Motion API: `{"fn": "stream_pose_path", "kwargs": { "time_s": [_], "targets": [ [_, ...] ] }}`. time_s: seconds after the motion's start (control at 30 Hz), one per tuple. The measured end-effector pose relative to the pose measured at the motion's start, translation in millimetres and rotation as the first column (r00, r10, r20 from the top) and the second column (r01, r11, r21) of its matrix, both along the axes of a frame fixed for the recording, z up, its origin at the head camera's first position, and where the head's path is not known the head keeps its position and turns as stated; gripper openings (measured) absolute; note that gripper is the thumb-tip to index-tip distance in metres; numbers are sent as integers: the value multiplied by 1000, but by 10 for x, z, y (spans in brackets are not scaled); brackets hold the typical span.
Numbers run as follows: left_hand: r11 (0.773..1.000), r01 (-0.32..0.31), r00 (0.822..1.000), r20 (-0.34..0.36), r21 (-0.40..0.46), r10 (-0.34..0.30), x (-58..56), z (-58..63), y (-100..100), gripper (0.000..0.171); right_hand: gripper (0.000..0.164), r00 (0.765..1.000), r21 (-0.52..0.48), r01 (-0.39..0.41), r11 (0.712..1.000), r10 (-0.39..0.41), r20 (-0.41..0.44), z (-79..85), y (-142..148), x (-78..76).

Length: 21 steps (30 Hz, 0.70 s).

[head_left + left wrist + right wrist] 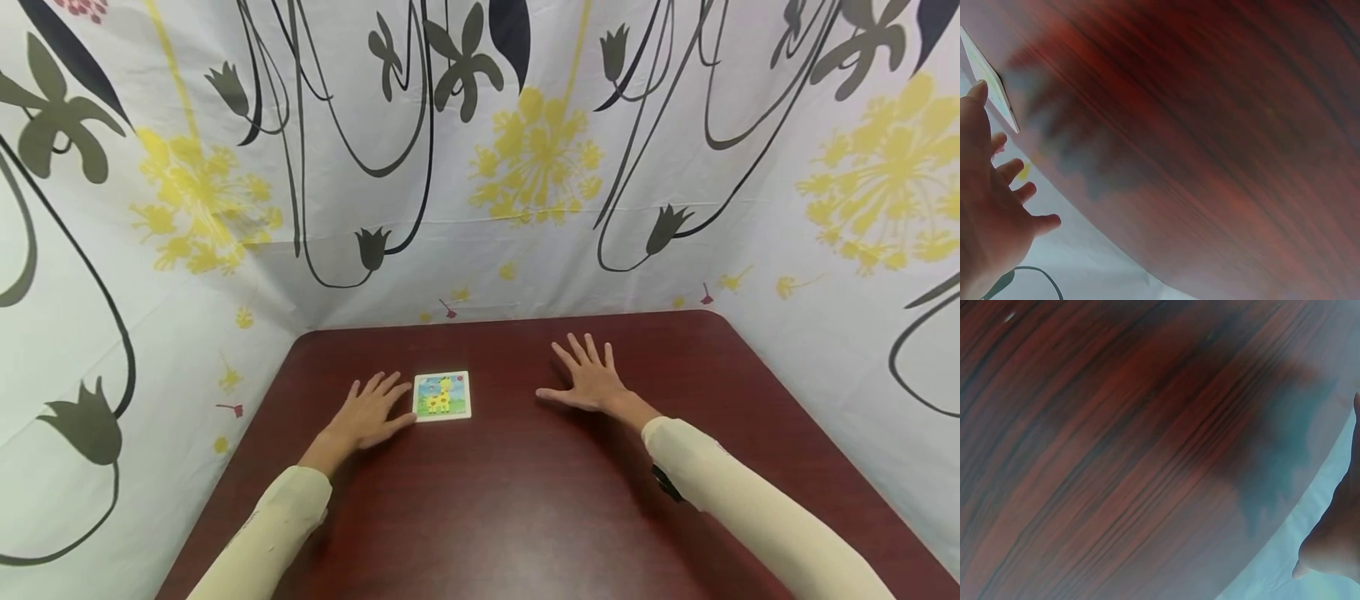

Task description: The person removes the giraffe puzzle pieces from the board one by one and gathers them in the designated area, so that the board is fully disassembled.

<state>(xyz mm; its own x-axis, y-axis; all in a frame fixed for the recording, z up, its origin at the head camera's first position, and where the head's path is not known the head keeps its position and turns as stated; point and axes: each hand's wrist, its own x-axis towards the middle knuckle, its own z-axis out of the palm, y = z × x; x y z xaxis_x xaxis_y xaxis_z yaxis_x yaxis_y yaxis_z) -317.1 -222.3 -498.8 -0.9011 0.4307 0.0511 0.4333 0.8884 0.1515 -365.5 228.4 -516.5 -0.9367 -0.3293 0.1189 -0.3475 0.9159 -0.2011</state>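
Observation:
A square, white-edged picture board [441, 396] with a yellow giraffe on a blue and green ground lies flat on the dark red table [480, 492]. Just left of it is my left hand [369, 414], fingers spread, thumb tip right at the board's lower left corner. In the left wrist view the board [990, 81] shows at the left edge, beyond the thumb. My right hand [591, 383] is held out to the right of the board, its fingers wide apart and holding nothing. Only part of the right hand [1335, 537] enters the right wrist view.
A white cloth [465, 167] printed with yellow and grey flowers hangs behind the table and along both sides. The table's far edge [510, 320] has rounded corners. A dark band [666, 483] sits under the right sleeve.

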Motion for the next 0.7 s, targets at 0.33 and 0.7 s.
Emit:
{"fn": "stream_pose_path", "kwargs": {
  "time_s": [0.33, 0.7],
  "targets": [
    [993, 29, 994, 106, 115, -41, -75, -38, 70, 61, 107, 999, -29, -48, 998, 48, -10, -28, -235, -36],
    [987, 49, 988, 137, 155, -71, -114, -37, 99, 59, 106, 995, -61, -96, 994, 95, -16, -10, -476, -1]
  ]
}}
